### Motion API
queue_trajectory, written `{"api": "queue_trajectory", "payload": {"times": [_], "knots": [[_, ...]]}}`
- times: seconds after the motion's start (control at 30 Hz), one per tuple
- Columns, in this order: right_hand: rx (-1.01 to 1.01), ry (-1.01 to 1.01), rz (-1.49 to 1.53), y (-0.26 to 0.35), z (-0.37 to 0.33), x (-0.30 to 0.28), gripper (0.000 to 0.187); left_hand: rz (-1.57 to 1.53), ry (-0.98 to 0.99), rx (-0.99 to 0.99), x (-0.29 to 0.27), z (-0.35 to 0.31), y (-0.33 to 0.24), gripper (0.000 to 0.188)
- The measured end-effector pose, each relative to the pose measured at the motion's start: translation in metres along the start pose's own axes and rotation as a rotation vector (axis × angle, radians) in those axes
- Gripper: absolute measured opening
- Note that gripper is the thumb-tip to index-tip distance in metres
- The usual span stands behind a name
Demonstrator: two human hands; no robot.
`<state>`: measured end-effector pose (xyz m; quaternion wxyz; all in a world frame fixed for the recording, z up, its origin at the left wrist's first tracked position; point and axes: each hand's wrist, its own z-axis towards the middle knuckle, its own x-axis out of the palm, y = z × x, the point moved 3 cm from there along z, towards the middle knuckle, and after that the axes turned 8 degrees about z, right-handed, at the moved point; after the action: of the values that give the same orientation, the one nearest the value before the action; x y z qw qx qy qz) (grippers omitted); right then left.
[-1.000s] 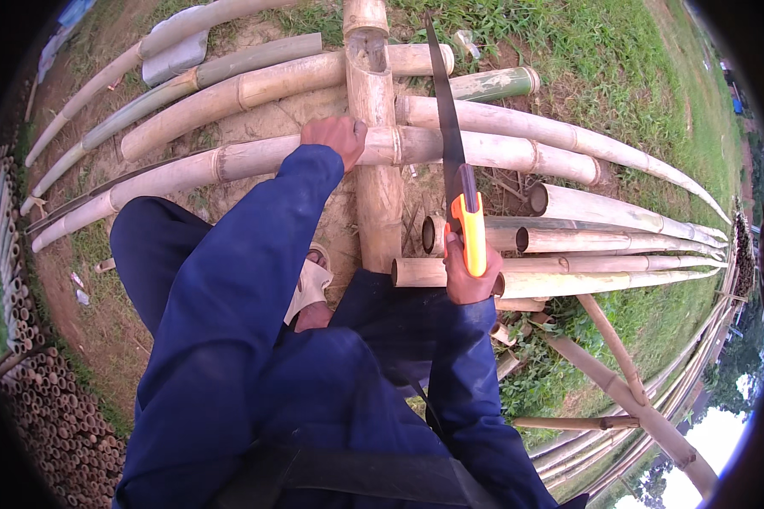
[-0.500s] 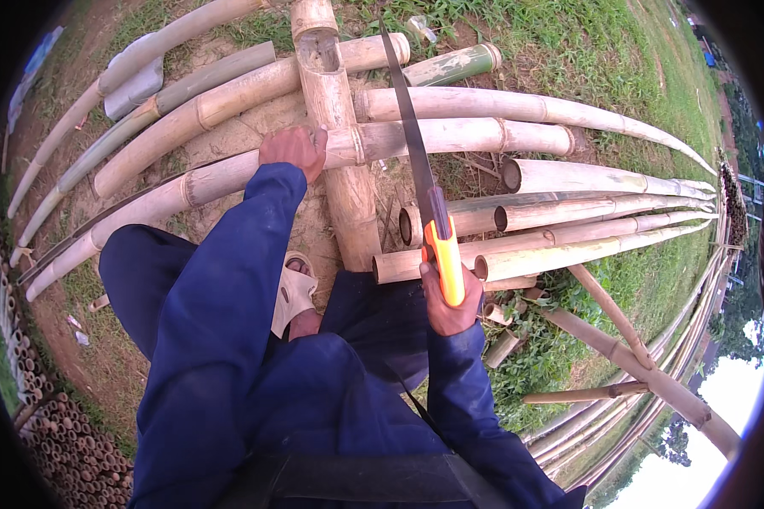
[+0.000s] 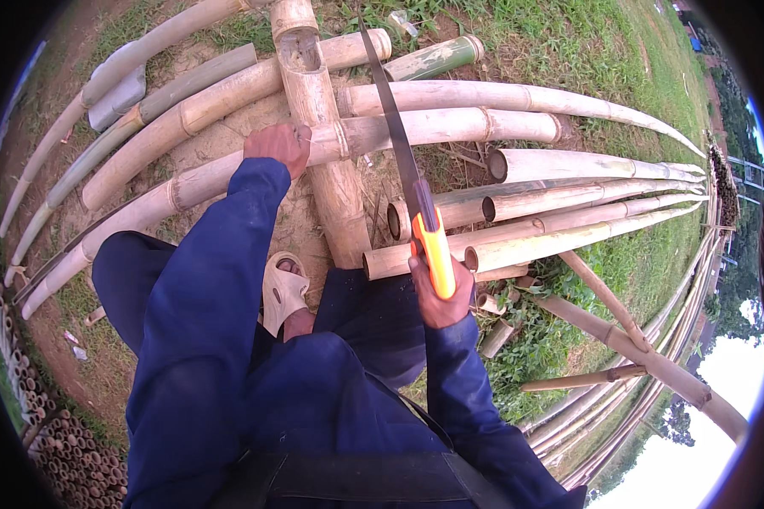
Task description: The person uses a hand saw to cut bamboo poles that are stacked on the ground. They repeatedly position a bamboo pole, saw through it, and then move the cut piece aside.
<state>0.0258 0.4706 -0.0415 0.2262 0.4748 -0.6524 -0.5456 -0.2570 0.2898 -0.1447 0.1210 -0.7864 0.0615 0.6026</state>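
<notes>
My left hand presses down on a long pale bamboo pole that lies across a thick upright-running bamboo section. My right hand grips the orange handle of a hand saw; its dark blade points away from me, over the pole just right of the thick section. Both arms wear blue sleeves. My foot in a pale sandal rests on the dirt beside the thick section.
More bamboo poles lie to the left and a stack of cut poles to the right. A short green bamboo piece sits on the grass. Bundled bamboo ends fill the lower left. A bamboo frame stands at right.
The view has shifted slightly and the saw has tilted further left, its blade now closer over the pole. My left hand stays on the pole.
</notes>
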Motion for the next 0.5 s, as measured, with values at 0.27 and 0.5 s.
{"api": "queue_trajectory", "payload": {"times": [0.27, 0.5], "knots": [[-0.053, -0.013, -0.069, -0.008, -0.052, -0.038, 0.016, -0.017, -0.001, -0.027, 0.009, -0.009, 0.002, 0.055], [-0.132, 0.012, -0.071, -0.011, -0.026, -0.014, 0.012, 0.048, -0.038, 0.025, 0.008, 0.01, 0.008, 0.057]]}}
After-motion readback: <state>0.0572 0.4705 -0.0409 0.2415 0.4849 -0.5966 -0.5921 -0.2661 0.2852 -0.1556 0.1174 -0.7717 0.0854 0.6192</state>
